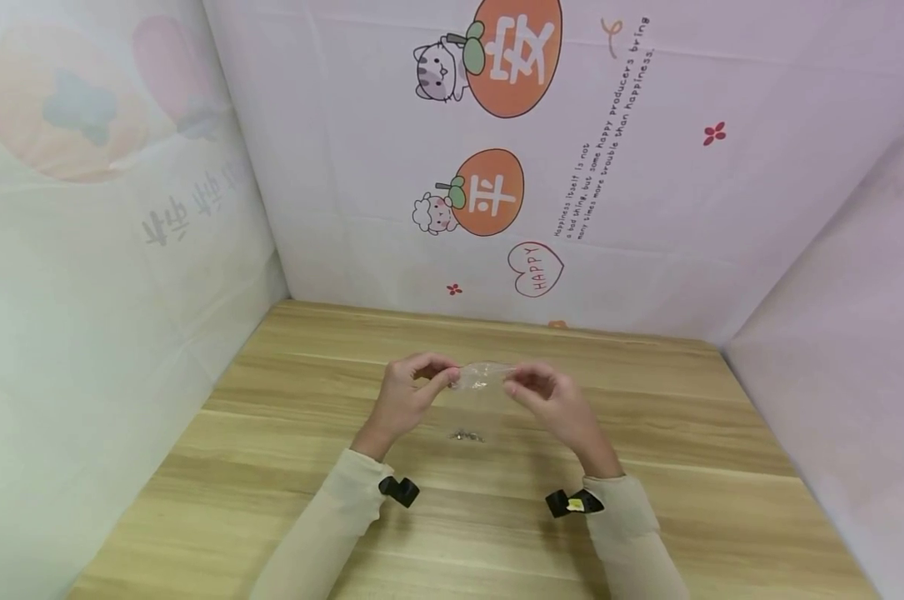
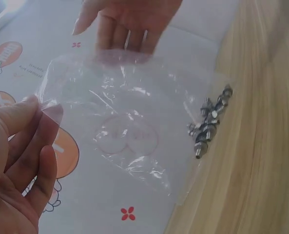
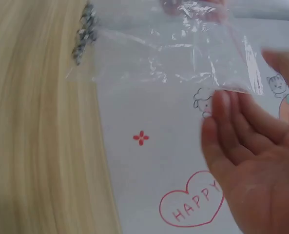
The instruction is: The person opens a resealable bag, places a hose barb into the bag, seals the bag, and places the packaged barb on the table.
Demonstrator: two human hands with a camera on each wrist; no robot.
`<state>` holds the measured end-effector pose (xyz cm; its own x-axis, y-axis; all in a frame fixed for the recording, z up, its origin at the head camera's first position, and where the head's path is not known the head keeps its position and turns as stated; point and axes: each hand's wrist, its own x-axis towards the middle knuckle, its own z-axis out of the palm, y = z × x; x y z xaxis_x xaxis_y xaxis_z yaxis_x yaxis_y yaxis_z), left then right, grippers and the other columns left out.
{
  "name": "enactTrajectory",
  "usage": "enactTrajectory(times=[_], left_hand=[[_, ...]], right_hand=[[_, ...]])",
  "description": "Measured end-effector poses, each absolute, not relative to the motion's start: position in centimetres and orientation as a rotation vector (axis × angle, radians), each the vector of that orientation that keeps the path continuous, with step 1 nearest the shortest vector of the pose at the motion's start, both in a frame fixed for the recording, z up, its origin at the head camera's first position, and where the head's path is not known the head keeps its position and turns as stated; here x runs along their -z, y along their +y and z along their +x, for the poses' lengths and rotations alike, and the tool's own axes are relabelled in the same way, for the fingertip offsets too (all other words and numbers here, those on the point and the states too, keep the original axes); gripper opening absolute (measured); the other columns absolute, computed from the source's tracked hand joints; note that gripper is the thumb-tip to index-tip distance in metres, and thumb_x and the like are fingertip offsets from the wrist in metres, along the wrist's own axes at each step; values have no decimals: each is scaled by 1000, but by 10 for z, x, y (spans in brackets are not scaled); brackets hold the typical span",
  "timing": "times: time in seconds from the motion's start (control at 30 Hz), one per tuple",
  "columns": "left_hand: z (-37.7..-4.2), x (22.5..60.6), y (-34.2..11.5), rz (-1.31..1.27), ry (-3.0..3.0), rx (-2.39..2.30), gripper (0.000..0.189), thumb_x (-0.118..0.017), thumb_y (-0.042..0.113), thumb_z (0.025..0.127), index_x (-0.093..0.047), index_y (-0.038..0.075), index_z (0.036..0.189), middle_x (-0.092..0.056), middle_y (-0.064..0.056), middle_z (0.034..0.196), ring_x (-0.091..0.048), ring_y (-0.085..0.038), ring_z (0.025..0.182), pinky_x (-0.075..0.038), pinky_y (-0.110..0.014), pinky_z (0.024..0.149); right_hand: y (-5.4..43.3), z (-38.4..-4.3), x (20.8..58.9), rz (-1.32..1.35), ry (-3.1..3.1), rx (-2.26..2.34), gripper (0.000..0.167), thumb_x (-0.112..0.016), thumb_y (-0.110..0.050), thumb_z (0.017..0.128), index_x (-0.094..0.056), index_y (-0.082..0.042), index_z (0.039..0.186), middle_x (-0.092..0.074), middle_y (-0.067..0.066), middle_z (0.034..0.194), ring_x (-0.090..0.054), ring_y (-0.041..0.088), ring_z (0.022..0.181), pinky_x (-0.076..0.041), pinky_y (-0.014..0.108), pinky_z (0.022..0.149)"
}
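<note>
A clear plastic bag (image 1: 485,373) hangs upright above the table between both hands. My left hand (image 1: 410,392) pinches one upper corner of it between thumb and fingers, as the left wrist view shows from close by. At the opposite upper edge, the fingertips of my right hand (image 3: 251,146) touch the bag, while the thumb stands apart from them. Several small silvery metal parts (image 2: 210,119), stepped and round like little fittings, lie gathered along the bag's bottom. Their exact kind is hard to tell.
Below the bag spreads a wood-grain table (image 1: 287,467). White cloth walls (image 1: 362,208) with printed cartoons and lettering rise at the back and both sides. A small black device (image 1: 401,491) is strapped to each wrist over pale sleeves (image 1: 320,525).
</note>
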<state>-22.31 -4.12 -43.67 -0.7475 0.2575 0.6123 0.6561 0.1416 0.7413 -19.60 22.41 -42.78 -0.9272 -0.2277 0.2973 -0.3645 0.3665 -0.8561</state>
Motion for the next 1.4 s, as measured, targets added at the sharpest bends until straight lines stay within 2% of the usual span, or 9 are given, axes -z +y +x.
enactTrajectory(times=[0.13,0.3,0.57,0.73,0.83,0.97,1.17,1.33,1.4], left_hand=[[-223,439,-41,-863,-2091,1654,10,-73,15,99,-79,8,102,-80,-6,91,-75,-21,79,-62,-28,78],[-224,439,-43,-843,-2135,1635,12,-73,20,100,-79,10,104,-80,-4,93,-75,-18,81,-61,-27,79],[-227,435,-48,-849,-2199,1491,11,-71,13,100,-77,4,103,-79,-5,91,-73,-15,82,-62,-28,79],[-228,435,-49,-888,-2217,1436,11,-70,10,100,-77,3,104,-79,-9,90,-75,-21,79,-62,-32,72],[-228,437,-50,-880,-2231,1392,11,-69,11,101,-77,3,104,-78,-8,89,-75,-26,79,-59,-28,68],[-229,439,-50,-863,-2229,1340,13,-68,12,101,-76,2,103,-77,-7,88,-74,-24,78,-56,-25,66],[-228,442,-47,-867,-2260,1375,11,-68,13,102,-75,4,103,-76,-5,89,-71,-14,80,-60,-30,72],[-227,444,-43,-901,-2314,1461,10,-69,13,102,-75,6,105,-77,-5,93,-72,-14,83,-61,-28,76],[-227,445,-41,-915,-2321,1497,11,-69,14,102,-75,6,105,-77,-5,94,-72,-13,83,-60,-27,75]], right_hand=[[221,-203,442,708,-2662,-1499,21,-79,-26,97,-74,-12,112,-76,6,109,-71,15,103,-59,38,99],[217,-207,452,804,-2678,-1448,7,-76,-19,99,-77,-12,103,-76,2,101,-71,10,93,-61,30,91],[220,-206,452,844,-2729,-1439,9,-73,-15,100,-76,-7,98,-76,7,96,-69,9,88,-60,25,87],[222,-206,453,867,-2787,-1376,11,-72,-18,102,-76,-8,99,-76,5,95,-68,9,87,-59,27,84],[223,-207,453,903,-2813,-1308,12,-70,-17,102,-76,-7,100,-76,5,97,-68,8,88,-60,30,85],[224,-209,452,932,-2843,-1221,11,-70,-16,102,-77,-7,101,-77,5,97,-67,6,87,-59,31,85],[225,-207,448,845,-2798,-1201,10,-71,-20,102,-77,-11,102,-77,0,96,-69,10,91,-60,41,86],[222,-205,447,701,-2647,-1314,23,-73,-25,101,-77,-7,116,-80,3,107,-74,22,103,-60,50,93],[221,-203,444,676,-2601,-1356,25,-75,-24,100,-76,-5,117,-80,5,109,-75,23,104,-60,48,95]])
